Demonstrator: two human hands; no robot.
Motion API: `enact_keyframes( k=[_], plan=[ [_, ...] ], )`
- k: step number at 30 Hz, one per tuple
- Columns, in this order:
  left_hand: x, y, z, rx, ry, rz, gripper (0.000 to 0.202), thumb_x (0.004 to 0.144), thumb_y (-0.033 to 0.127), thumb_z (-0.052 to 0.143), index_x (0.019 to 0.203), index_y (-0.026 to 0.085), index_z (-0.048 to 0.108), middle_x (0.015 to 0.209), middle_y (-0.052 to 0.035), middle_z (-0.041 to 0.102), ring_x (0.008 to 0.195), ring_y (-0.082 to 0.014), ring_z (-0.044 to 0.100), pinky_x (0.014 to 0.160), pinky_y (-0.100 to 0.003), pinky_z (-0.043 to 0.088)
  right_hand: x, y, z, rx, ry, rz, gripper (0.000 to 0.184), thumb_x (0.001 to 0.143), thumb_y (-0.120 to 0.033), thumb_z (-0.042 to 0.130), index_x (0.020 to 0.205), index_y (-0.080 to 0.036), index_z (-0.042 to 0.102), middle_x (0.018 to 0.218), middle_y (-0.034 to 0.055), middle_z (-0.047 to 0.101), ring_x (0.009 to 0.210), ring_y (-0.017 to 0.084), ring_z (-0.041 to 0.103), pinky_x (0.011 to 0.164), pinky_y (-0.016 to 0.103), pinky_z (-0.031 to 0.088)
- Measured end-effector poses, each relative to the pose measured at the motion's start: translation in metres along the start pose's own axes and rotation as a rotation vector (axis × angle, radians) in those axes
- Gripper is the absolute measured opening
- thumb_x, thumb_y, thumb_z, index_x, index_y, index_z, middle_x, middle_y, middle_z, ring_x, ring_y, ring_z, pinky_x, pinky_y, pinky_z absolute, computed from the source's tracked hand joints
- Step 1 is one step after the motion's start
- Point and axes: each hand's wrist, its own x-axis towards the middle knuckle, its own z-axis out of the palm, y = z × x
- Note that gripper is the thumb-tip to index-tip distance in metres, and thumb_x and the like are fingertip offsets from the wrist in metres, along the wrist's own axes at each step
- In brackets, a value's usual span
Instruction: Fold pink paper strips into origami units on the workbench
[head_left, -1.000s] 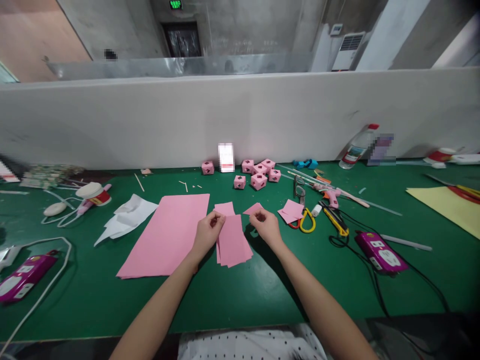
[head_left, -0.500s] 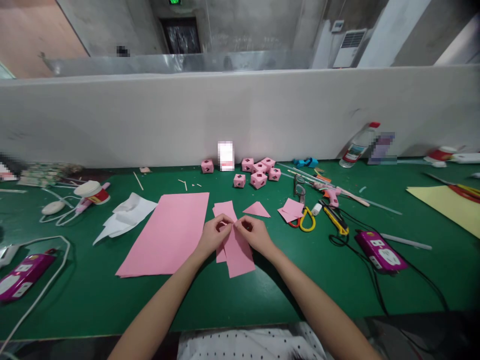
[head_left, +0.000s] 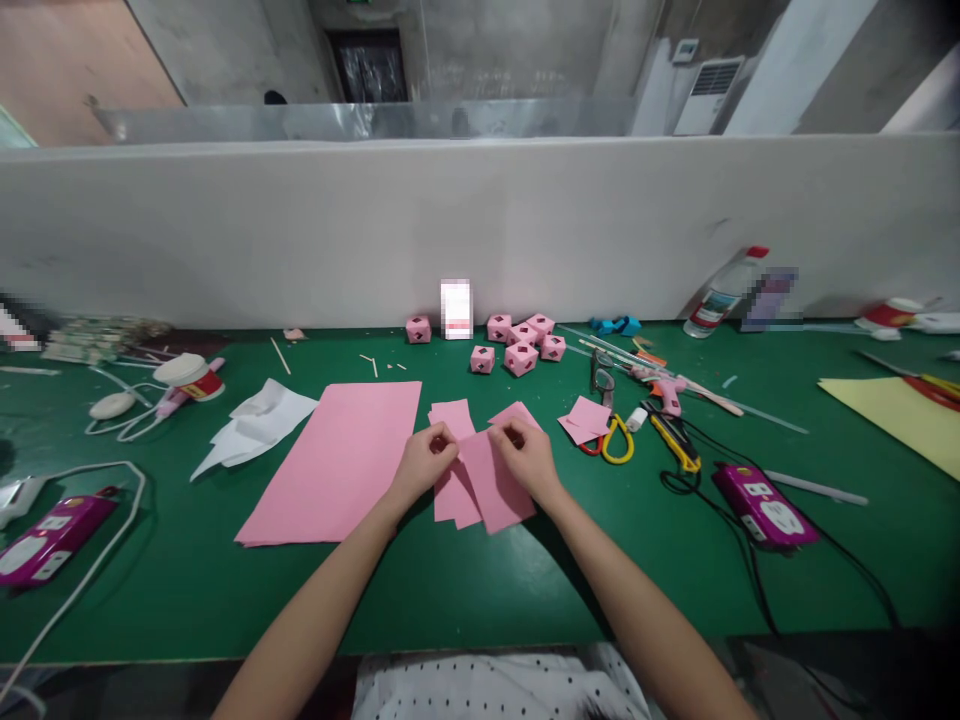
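Paper strip [head_left: 499, 488] ptly hidden behind R hand [head_left: 531, 460].

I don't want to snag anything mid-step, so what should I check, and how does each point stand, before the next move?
1. Pink strip pinched by left hand: ok, at its upper left corner.
2. Right hand on the same strip: ok, near its upper right corner.
3. Held strip not overlapping the other pink strips in view: not ok, it covers part of them.
4. Scissors uncovered: not ok, small pink pieces lie partly over them.
5. Cutter away from both hands: ok, right of the scissors.
6. Glue gun cool: cannot tell.
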Motion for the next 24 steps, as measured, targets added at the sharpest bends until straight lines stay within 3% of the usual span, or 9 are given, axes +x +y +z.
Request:
enact_keyframes(
  k=[3,8,12,16,24],
  plan=[
    [0.002,-0.002,0.001,-0.064,0.067,-0.025,0.004,0.076,0.02,0.053,0.074,0.018,0.056,0.066,0.0013,0.061,0.06,-0.0137,0.062,0.061,-0.025,0.049,0.006,0.005,-0.004,0.04,0.082,0.044,0.025,0.085,-0.039,0.054,0.075,-0.018,0.065,0.065,0.0006,0.062,0.062,0.016,0.056,0.058,0.025,0.042],
    [0.001,0.003,0.005,-0.176,0.077,0.018,0.024,0.086,0.038,0.052,0.098,0.018,0.061,0.094,-0.0047,0.065,0.076,-0.0154,0.064,0.065,-0.026,0.052,0.006,0.007,0.003,0.135,0.007,0.076,0.026,0.082,-0.041,0.057,0.077,-0.018,0.067,0.07,0.0022,0.065,0.065,0.017,0.058,0.059,0.026,0.044],
    [-0.002,0.008,0.007,-0.087,0.029,0.099,0.021,0.086,0.037,0.056,0.085,0.017,0.064,0.083,-0.0032,0.065,0.077,-0.0155,0.06,0.068,-0.024,0.047,0.0,0.007,0.012,0.167,-0.06,0.074,0.023,0.082,-0.038,0.059,0.085,-0.018,0.069,0.077,0.0042,0.068,0.068,0.017,0.06,0.062,0.026,0.045],
    [-0.006,0.011,0.008,0.005,0.033,0.129,0.02,0.087,0.035,0.055,0.084,0.017,0.064,0.082,-0.0027,0.066,0.074,-0.0151,0.059,0.065,-0.024,0.044,-0.004,0.005,0.015,0.1,-0.087,0.065,0.016,0.081,-0.032,0.058,0.084,-0.018,0.066,0.07,0.0015,0.065,0.061,0.015,0.057,0.057,0.025,0.043],
    [-0.008,0.012,0.006,0.165,0.093,0.204,0.017,0.089,0.03,0.051,0.082,0.018,0.061,0.08,-0.0016,0.065,0.073,-0.0145,0.057,0.065,-0.024,0.041,0.001,0.006,0.007,-0.082,0.001,0.015,0.008,0.073,-0.022,0.055,0.073,-0.019,0.063,0.067,-0.0005,0.065,0.061,0.015,0.06,0.062,0.026,0.047]
  ],
)
